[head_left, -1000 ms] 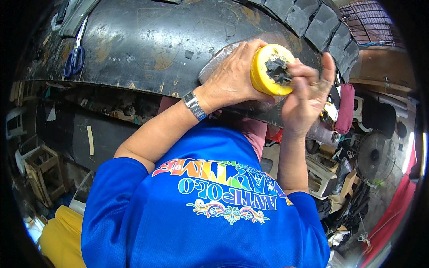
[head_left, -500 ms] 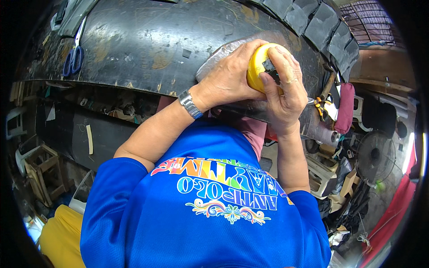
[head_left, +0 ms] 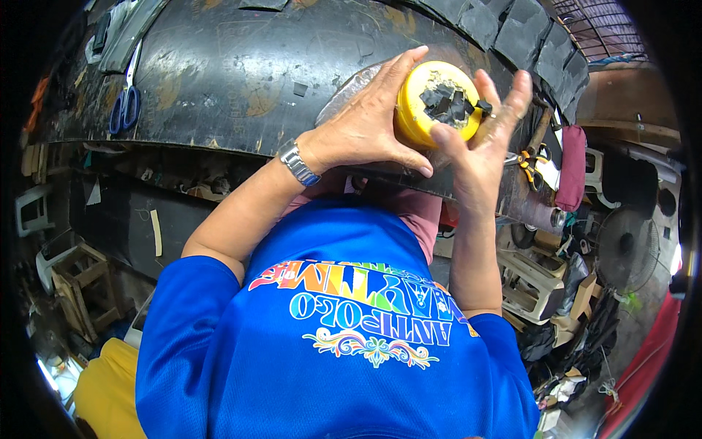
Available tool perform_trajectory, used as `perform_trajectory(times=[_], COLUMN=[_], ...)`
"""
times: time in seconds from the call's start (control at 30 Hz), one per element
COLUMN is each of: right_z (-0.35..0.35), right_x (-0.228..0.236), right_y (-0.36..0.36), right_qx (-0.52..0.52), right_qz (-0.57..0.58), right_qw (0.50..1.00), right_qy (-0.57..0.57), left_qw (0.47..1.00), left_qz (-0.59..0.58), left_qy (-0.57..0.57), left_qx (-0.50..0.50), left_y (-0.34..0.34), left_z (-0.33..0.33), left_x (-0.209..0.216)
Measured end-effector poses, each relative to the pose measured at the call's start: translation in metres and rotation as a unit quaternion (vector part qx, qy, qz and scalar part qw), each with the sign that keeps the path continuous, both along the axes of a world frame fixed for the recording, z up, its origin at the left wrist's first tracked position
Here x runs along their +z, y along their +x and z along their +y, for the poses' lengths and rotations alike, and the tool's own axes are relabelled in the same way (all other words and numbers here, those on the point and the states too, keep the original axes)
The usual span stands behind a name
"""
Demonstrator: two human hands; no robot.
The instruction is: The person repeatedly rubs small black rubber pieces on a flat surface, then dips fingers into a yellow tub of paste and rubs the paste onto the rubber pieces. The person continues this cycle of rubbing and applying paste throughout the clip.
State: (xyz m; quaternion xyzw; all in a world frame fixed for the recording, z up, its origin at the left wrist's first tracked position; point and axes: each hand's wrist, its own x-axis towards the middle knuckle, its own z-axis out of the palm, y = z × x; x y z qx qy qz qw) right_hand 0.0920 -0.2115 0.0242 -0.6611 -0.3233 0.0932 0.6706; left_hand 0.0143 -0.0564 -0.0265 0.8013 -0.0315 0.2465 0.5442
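Note:
A round yellow jar [head_left: 409, 118] stands top up near the table's front edge, with ragged black scraps [head_left: 447, 104] stuck on its lid. Along the jar's left side lies my left hand [head_left: 358, 124], its fingers stretched out and the thumb apart from the jar. My right hand [head_left: 479, 157] is at the other side, fingers spread, with the thumb tip at the lid's near rim. A small black piece [head_left: 483, 107] sticks out beside the lid, close to my right fingers. Clear plastic [head_left: 342, 99] is partly hidden behind my left hand.
Blue-handled scissors [head_left: 125, 108] lie at the left on the black table [head_left: 219, 80]. Dark flat pieces [head_left: 523, 36] line the far right edge. Yellow-and-black pliers [head_left: 528, 162], a thread spool [head_left: 537, 214] and a maroon roll [head_left: 571, 168] are at the right. A fan [head_left: 627, 245] stands beyond.
Both hands have loosened from around the yellow jar and their fingers have spread. The jar's top now faces up with its black scraps showing, where my right hand covered part of it before.

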Motion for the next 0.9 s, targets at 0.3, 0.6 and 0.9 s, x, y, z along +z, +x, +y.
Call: perform_trajectory(times=[0.3, 0.6, 0.9], right_z=[0.012, 0.008, 0.002], right_x=[-0.006, -0.006, 0.006], right_y=[0.003, 0.014, 0.005], right_qx=[-0.022, -0.06, 0.041], right_qz=[-0.158, -0.17, -0.028], right_qw=[0.985, 0.981, 0.996], right_qy=[-0.06, -0.067, -0.074], left_qw=[0.999, 0.997, 0.995], left_qz=[-0.024, -0.04, -0.03], left_qy=[0.028, 0.044, 0.057], left_qx=[0.035, 0.048, 0.076], left_y=[-0.001, -0.002, -0.003], left_z=[-0.013, -0.014, -0.017], left_x=[-0.012, -0.008, -0.008])
